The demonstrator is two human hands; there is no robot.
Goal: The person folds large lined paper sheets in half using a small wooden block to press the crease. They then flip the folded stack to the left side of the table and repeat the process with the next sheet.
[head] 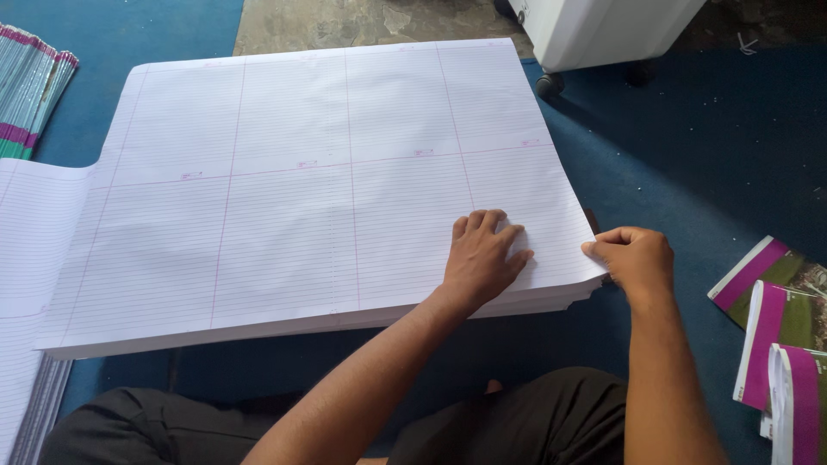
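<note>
A thick stack of large white ruled sheets (301, 189) with pink dividing lines lies on the blue floor in front of me. My left hand (484, 256) rests flat on the top sheet near its front right corner, fingers together. My right hand (633, 258) pinches the right edge of the top sheets at that corner between thumb and fingers. The corner is slightly lifted and fanned.
A second pile of ruled sheets (26, 258) lies at the left. Stacked booklets with green and purple edges (30, 86) sit at the far left. Several purple and green covers (775, 319) lie at the right. A white wheeled cabinet (603, 30) stands behind.
</note>
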